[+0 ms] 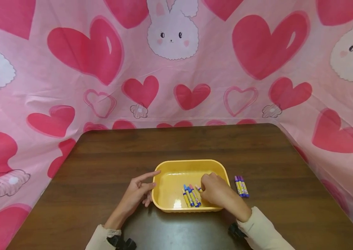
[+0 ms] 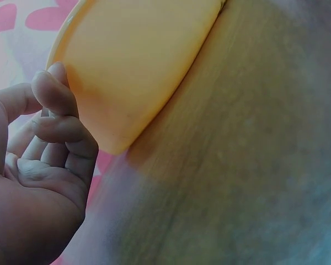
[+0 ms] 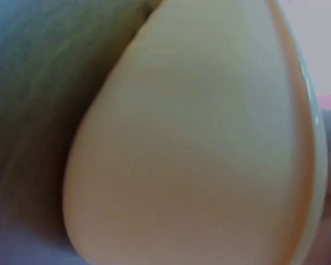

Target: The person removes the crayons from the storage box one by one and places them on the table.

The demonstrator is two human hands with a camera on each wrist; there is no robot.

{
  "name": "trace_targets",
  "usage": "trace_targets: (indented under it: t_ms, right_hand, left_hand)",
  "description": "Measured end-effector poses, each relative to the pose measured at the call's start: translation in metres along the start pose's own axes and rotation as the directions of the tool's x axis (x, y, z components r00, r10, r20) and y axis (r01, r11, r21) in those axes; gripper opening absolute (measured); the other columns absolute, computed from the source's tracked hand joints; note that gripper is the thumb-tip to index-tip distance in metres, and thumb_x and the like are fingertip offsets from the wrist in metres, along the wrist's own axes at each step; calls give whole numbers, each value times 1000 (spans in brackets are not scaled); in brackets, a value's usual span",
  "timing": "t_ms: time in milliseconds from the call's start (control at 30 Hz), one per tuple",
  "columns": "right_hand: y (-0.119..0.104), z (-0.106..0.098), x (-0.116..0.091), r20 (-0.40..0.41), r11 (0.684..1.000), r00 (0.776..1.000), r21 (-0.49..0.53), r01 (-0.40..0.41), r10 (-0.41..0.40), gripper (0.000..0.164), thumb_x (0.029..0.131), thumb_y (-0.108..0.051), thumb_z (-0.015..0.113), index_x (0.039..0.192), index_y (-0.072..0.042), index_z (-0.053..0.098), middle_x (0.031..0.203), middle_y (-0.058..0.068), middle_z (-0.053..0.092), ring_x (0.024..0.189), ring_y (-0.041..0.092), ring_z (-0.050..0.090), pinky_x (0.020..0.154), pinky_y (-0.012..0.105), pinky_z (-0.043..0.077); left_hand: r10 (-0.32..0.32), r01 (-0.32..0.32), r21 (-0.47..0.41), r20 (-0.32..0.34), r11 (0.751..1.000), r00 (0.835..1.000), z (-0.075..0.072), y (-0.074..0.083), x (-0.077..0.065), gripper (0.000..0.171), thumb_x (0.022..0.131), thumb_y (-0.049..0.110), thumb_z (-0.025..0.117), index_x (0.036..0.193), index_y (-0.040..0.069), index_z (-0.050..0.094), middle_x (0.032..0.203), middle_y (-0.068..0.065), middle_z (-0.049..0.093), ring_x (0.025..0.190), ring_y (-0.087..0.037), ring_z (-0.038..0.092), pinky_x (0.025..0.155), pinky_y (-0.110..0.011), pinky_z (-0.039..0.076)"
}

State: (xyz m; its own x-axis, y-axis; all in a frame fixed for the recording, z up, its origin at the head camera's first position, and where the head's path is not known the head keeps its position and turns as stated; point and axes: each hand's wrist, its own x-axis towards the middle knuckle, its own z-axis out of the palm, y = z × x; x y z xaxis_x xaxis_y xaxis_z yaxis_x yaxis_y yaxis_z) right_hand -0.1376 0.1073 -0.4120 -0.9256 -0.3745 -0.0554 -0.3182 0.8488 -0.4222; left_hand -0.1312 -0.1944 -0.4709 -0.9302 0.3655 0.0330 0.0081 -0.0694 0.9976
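Observation:
A shallow yellow tray (image 1: 190, 209) sits on the table, holding several crayons (image 1: 190, 196) in yellow wrappers, bunched near its front. My left hand (image 1: 134, 195) is at the tray's left rim, index finger stretched onto the edge, thumb beside it against the side. In the left wrist view that hand (image 2: 44, 160) has its fingertips right at the rim. Inside the tray my right hand (image 1: 215, 190) reaches down with curled fingers, and one light-tipped crayon (image 1: 198, 188) pokes out from under it. Its fingertips are hidden. The right wrist view shows mostly the tray's outer wall (image 3: 193, 127).
To the right of the tray, three purple-tipped crayons (image 1: 241, 186) lie side by side on the dark wooden table (image 1: 117, 156). A pink curtain (image 1: 170, 73) with hearts and rabbits hangs behind the table and along both sides.

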Motion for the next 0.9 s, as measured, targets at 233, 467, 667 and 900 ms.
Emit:
trace_targets:
  t_ms: [233, 467, 667, 900]
  right_hand:
    - [3, -8, 3, -59, 1000, 998, 5, 20, -19, 28, 79, -10, 78, 58, -15, 60, 58, -6, 49, 55, 13, 44, 49, 27, 37]
    - [8, -23, 4, -92, 998, 996, 57, -2, 7, 5, 79, -5, 79, 76, -8, 76, 70, -3, 62, 64, 14, 51, 59, 30, 48]
    - [9, -34, 3, -117, 994, 993, 110, 17, -4, 6, 81, -3, 77, 87, -3, 79, 75, 0, 68, 62, 12, 53, 58, 25, 51]
    - [6, -37, -4, -263, 983, 962, 143, 115, -75, 11, 82, -3, 78, 93, -3, 79, 79, 1, 71, 63, 10, 58, 58, 24, 53]
  left_hand:
    - [3, -3, -4, -1, 1000, 1000, 0, 0, -1, 49, 101, 15, 58, 145, -4, 46, 54, -3, 58, 40, -11, 50, 40, -23, 45]
    - [-15, 15, -11, -1, 1000, 1000, 1, 0, -1, 50, 101, 17, 58, 145, -3, 46, 54, -2, 59, 41, -11, 50, 42, -23, 46]
    - [1, -1, -13, -1, 1000, 1000, 0, 0, 0, 49, 101, 15, 58, 145, -4, 46, 54, -3, 58, 41, -11, 50, 41, -24, 46]
    - [-9, 9, -18, -1, 1000, 1000, -1, 1, 0, 49, 101, 15, 58, 145, -4, 46, 54, -3, 58, 41, -11, 50, 41, -23, 46]
